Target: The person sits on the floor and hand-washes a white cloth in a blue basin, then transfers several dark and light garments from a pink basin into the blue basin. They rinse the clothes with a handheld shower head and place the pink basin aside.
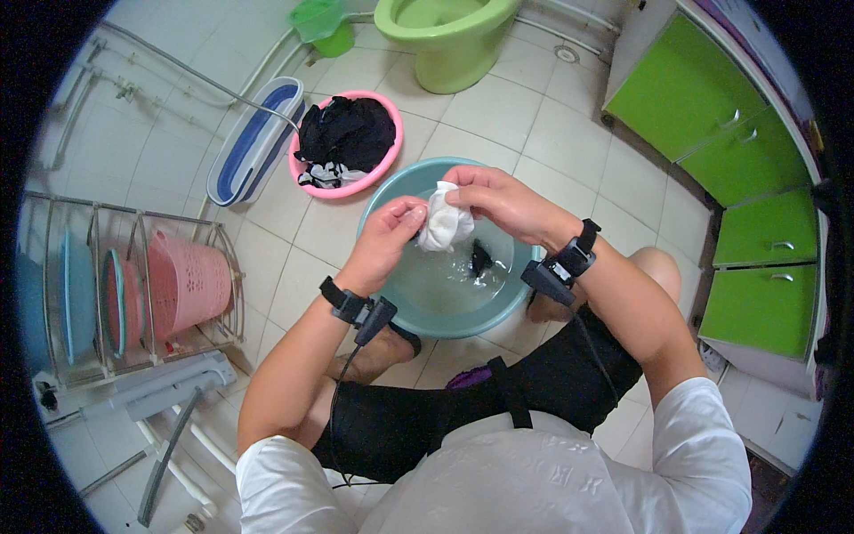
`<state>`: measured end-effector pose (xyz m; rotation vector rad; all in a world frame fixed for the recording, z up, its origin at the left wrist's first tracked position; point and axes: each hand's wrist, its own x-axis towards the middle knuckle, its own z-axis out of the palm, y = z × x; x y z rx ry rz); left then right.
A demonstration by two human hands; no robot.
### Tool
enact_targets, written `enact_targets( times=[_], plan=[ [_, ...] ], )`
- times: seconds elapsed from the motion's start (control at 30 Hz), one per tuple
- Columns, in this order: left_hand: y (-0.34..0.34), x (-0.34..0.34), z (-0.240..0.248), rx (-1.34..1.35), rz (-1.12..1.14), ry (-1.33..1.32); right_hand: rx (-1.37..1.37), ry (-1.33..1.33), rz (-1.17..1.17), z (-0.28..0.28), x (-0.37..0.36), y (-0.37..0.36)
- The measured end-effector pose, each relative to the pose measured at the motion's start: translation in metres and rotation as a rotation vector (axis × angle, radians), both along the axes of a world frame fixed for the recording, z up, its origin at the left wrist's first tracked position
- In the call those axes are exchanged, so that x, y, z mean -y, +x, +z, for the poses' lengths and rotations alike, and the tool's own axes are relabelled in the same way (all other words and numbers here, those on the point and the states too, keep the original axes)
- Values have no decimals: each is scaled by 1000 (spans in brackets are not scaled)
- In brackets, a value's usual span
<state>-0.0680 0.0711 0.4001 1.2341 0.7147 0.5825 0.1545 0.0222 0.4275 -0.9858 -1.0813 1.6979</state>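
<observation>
A bunched white cloth [447, 224] hangs between my two hands, above a teal basin [416, 327] of cloudy water. Its exact kind is not plain from its crumpled shape. My right hand [500, 203] grips the cloth's upper right part between thumb and fingers. At its left side my left hand [388, 238] is closed, thumb against fingertips, pinching the cloth's edge. A small black cloth piece [480, 258] shows in the water just below and to the right of the white cloth. Both my wrists wear black straps with small devices.
Beyond the basin, a pink tub [398, 147] holds black and white clothes. A blue-and-white folding tub [233, 169] leans by the left wall. On the left, a metal rack [133, 209] holds basins and a pink basket [191, 285]. Green cabinets [685, 98] line the right; a green toilet [454, 53] stands behind.
</observation>
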Motion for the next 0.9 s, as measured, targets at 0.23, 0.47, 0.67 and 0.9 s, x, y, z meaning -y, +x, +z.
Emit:
enact_targets(
  times=[0.23,0.47,0.67,0.9],
  plan=[
    [-5,0,-4,-305,-220,776,222,199,81,12,5,12],
    [-4,7,4,-170,-189,856,191,221,68,17,0,30],
    [10,21,-10,152,-153,-2,61,137,-40,10,-2,25],
    [10,12,-53,132,7,-361,151,-154,-69,-29,-6,22]
  ],
)
